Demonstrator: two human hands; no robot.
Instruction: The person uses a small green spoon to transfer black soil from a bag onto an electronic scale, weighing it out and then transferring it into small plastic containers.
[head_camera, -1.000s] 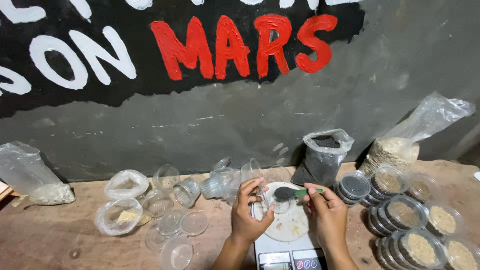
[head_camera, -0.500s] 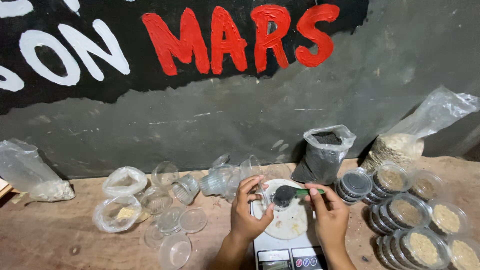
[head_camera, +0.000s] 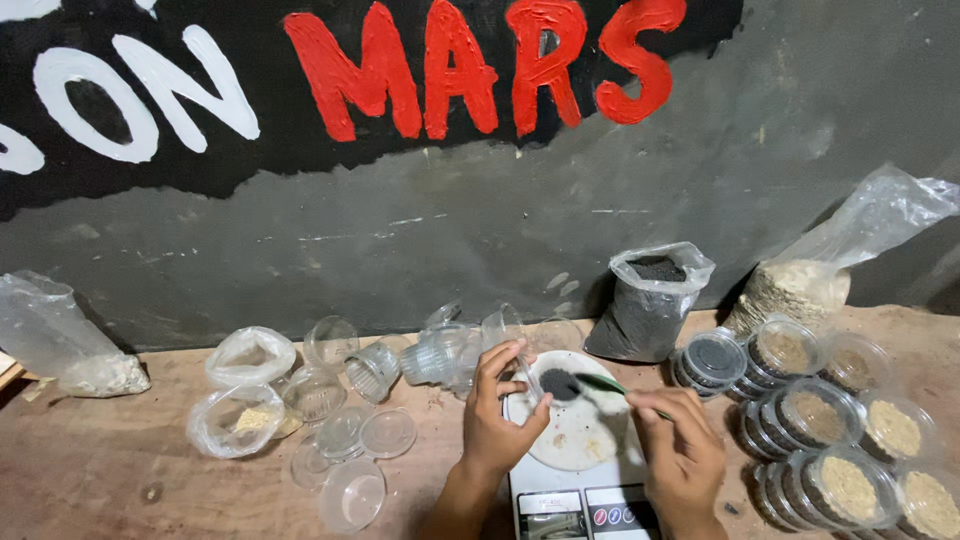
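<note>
Low centre of the frame: left hand (head_camera: 497, 420) pinches a clear cup (head_camera: 548, 385) on the scale (head_camera: 575, 440), dark powder inside. Right hand (head_camera: 685, 450) pinches a green spoon (head_camera: 605, 385) just beside it (apparently emptied). Best keep the cup steady, tip gently

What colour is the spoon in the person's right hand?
Green, seen in the head view: the spoon held by the right hand.

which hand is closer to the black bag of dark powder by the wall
Right. The right hand sits below the black bag, slightly right of it; the left hand is farther, down-left across the scale plate.
</note>
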